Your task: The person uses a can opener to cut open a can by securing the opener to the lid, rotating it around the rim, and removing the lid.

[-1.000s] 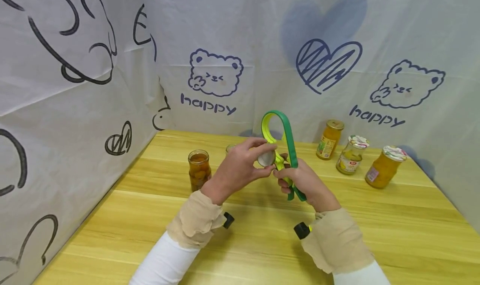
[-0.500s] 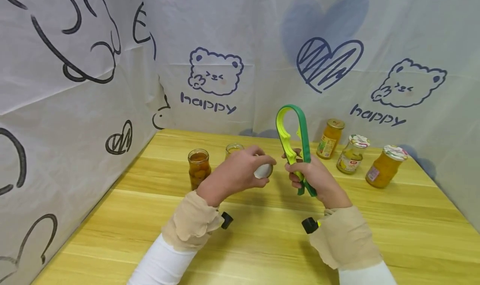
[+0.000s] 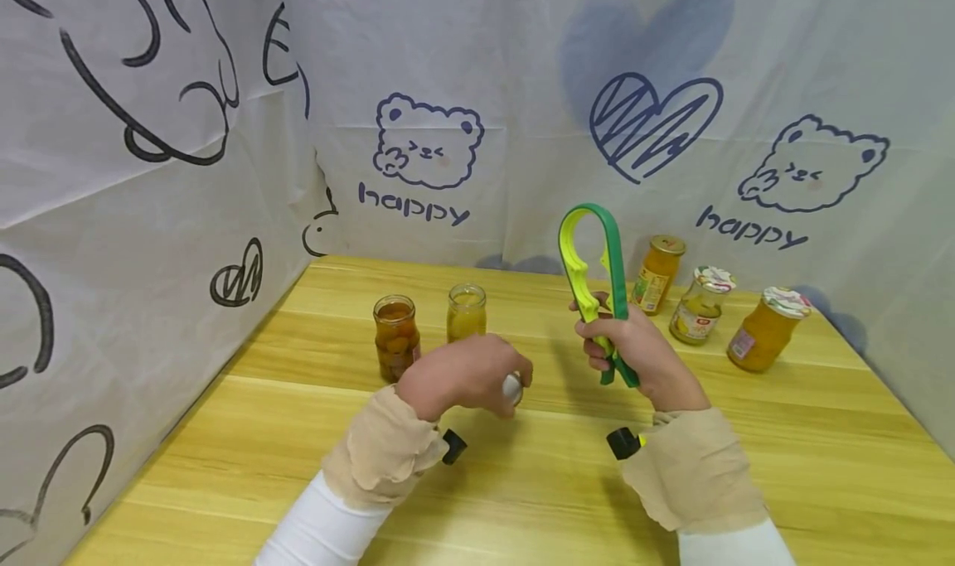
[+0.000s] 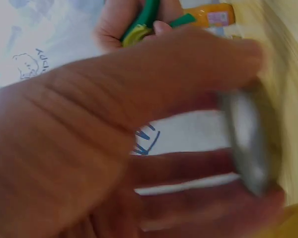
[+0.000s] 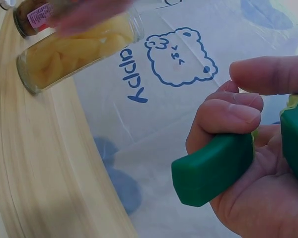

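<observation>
My left hand (image 3: 470,373) pinches a silvery jar lid (image 3: 512,389) by its rim, just above the table in front of the open jars. In the left wrist view the lid (image 4: 251,141) is blurred between thumb and fingers. My right hand (image 3: 647,348) grips the handles of a green and yellow jar opener (image 3: 618,259), its loop pointing up. One green handle end (image 5: 213,168) shows in the right wrist view. Behind the left hand stand a lidless jar of yellow fruit (image 3: 467,313) and a lidless jar of dark amber fruit (image 3: 397,342).
At the right back of the wooden table (image 3: 746,458) stand three lidded jars: a tall orange one (image 3: 652,280), a pale yellow one (image 3: 695,313) and a wider orange one (image 3: 761,338). White sheeting (image 3: 537,135) with drawings closes off the back and sides.
My left hand has moved away from the jar opener, down and slightly left, with the lid. My right hand has shifted right with the opener. The yellow fruit jar has come into view.
</observation>
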### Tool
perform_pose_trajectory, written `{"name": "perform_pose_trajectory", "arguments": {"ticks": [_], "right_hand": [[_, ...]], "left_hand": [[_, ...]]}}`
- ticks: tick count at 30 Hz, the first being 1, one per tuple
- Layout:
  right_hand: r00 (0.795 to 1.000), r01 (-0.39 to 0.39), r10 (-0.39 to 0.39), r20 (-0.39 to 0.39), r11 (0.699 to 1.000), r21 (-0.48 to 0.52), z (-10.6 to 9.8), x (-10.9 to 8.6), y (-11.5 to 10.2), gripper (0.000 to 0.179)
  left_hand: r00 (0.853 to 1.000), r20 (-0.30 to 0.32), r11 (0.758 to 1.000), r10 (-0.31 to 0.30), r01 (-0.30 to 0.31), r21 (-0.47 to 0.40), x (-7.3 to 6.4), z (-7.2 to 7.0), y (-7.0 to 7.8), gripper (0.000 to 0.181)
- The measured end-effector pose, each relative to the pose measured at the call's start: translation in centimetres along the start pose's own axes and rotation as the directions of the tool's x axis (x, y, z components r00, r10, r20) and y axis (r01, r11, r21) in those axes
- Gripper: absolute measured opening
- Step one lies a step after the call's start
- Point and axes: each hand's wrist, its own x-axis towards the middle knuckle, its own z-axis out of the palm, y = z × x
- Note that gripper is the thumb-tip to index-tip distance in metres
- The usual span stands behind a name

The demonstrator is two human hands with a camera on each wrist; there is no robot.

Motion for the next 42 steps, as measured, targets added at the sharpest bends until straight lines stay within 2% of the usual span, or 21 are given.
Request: {"name": "perform_pose_trajectory", "arguments": {"ticks": [2,5,11,16,21,28,34,42], "right_hand": [[1.0,0.002,-0.002,0.002,1.0,0.001,-0.1,0.0,0.0,0.02],[1.0,0.003,-0.003,0.003,1.0,0.002,-0.2,0.0,0.1,0.02],[1.0,0.001,-0.001,-0.001,1.0,-0.027,-0.3,0.3,0.2,0.022],[1.0,0.005,-0.005,0.003,0.999,-0.044,-0.3,0.4,0.4,0.023],[1.0,0.001,-0.002,-0.014,0.999,-0.037,-0.5,0.2,0.0,0.023],[1.0,-0.009,0.008,-0.013,0.998,-0.058,-0.6,0.4,-0.3,0.025],[1.0,-0.023,0.022,-0.022,0.997,-0.077,-0.7,0.3,-0.1,0.027],[1.0,-0.015,0.013,-0.019,0.995,-0.102,-0.9,-0.1,-0.1,0.032]], "left_hand": [[0.997,0.071,0.999,-0.038,0.038,0.004,0.1,0.3,-0.3,0.034],[0.986,0.135,0.995,-0.097,0.096,0.011,0.2,0.7,-0.6,0.036],[0.976,0.152,0.987,-0.157,0.149,0.059,1.1,1.5,-0.5,0.035],[0.977,0.148,0.985,-0.153,0.138,0.107,1.4,1.9,-0.2,0.028],[0.981,0.12,0.981,-0.151,0.134,0.138,0.8,2.5,-1.2,0.03],[0.992,0.054,0.978,-0.116,0.104,0.182,0.0,3.5,-2.7,0.03],[0.992,0.054,0.978,-0.114,0.103,0.179,-0.4,4.2,-3.2,0.034],[0.998,-0.003,0.98,-0.063,0.063,0.191,-0.6,5.2,-3.9,0.027]]}}
